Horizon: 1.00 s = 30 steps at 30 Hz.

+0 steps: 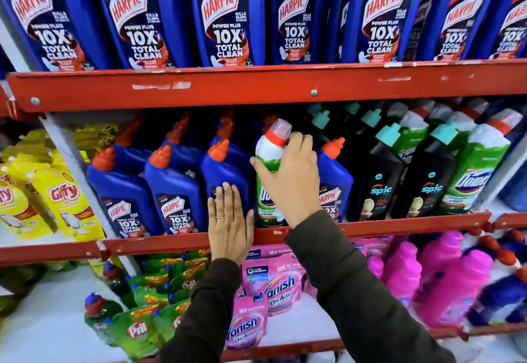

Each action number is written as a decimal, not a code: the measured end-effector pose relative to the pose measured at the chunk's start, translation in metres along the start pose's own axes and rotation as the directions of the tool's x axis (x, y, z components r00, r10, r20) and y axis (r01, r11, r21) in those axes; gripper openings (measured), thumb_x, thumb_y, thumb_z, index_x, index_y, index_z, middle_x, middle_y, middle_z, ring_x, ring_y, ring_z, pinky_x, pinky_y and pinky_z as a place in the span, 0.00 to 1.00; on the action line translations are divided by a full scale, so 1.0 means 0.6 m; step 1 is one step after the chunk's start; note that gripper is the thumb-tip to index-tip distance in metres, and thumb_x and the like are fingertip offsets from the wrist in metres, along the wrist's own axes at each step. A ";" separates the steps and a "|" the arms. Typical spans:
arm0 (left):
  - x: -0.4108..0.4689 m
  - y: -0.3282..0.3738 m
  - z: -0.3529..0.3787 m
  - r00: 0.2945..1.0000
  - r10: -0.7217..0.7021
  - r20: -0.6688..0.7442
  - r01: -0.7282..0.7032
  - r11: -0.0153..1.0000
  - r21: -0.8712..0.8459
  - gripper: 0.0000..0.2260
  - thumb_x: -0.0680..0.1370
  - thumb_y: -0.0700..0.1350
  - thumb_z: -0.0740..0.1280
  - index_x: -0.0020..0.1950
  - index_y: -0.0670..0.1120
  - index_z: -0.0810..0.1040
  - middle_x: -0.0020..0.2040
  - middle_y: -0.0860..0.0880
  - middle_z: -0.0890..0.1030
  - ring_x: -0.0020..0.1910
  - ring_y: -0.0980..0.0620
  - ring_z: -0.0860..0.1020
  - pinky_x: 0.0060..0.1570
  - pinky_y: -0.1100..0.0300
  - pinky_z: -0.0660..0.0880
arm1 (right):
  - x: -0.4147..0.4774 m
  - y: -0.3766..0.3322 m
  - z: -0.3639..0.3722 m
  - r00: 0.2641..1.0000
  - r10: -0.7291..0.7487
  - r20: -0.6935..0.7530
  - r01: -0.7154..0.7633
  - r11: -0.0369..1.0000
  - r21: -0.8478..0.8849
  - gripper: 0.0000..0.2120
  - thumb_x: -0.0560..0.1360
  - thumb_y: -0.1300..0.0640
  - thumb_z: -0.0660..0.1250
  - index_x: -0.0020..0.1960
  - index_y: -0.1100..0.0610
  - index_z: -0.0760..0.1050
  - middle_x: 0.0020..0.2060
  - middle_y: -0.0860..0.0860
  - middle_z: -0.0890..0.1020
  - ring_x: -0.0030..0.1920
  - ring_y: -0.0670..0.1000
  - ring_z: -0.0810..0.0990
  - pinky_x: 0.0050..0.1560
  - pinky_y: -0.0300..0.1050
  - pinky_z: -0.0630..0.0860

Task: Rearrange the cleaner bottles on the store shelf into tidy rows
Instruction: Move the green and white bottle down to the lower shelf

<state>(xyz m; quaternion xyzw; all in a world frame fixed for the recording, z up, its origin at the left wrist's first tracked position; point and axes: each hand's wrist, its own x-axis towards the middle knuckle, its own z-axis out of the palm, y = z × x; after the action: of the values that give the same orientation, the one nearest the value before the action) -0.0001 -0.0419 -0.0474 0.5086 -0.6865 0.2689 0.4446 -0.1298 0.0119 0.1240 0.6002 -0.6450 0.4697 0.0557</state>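
On the middle shelf (399, 224) a green and white Domex bottle (269, 145) with a red cap stands among blue Harpic bottles. My right hand (291, 180) is wrapped around its shoulder and body. My left hand (229, 220) lies flat, fingers together, against the front of the blue Harpic bottle (225, 171) just left of it. Two more blue Harpic bottles (174, 191) stand further left, and another one (335, 180) stands right of the Domex bottle. Black Spic bottles (379, 180) and more green Domex bottles (479, 168) fill the right part of the shelf.
Large blue Harpic bottles (228, 14) line the top shelf behind a red rail (256, 86). Yellow Giffy pouches (62, 191) sit at the left. Below are green Pril pouches (137, 328), pink Vanish pouches (273, 285) and pink bottles (445, 271).
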 end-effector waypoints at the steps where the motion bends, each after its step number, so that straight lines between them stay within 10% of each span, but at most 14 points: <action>1: 0.000 0.000 0.000 1.000 -0.006 -0.004 0.006 1.000 -0.006 0.29 0.88 0.54 0.43 0.84 0.41 0.39 0.84 0.43 0.38 0.84 0.46 0.40 0.82 0.49 0.39 | 0.000 0.001 -0.002 1.000 -0.006 0.009 0.006 1.000 0.010 0.31 0.72 0.40 0.74 0.63 0.61 0.69 0.59 0.57 0.73 0.55 0.62 0.76 0.52 0.52 0.73; 10: -0.001 0.003 -0.004 1.000 -0.004 -0.004 0.004 0.999 -0.039 0.32 0.85 0.51 0.50 0.84 0.41 0.39 0.84 0.44 0.38 0.84 0.46 0.40 0.82 0.49 0.39 | -0.028 -0.001 -0.102 0.990 -0.096 -0.100 0.107 0.987 0.119 0.28 0.72 0.41 0.75 0.59 0.59 0.70 0.54 0.53 0.73 0.52 0.58 0.76 0.50 0.51 0.75; 30: -0.001 0.001 -0.006 1.000 0.004 0.015 -0.003 1.000 -0.015 0.30 0.88 0.54 0.44 0.83 0.41 0.35 0.83 0.44 0.33 0.83 0.46 0.35 0.82 0.49 0.36 | -0.310 0.247 0.039 0.869 0.262 0.420 -0.293 0.956 0.009 0.25 0.71 0.51 0.78 0.60 0.56 0.70 0.52 0.49 0.72 0.55 0.54 0.77 0.59 0.48 0.77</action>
<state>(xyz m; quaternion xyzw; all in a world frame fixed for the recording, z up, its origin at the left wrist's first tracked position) 0.0004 -0.0386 -0.0461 0.5059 -0.6928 0.2606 0.4429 -0.1902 0.1063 -0.0870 0.5887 -0.7041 0.3580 -0.1719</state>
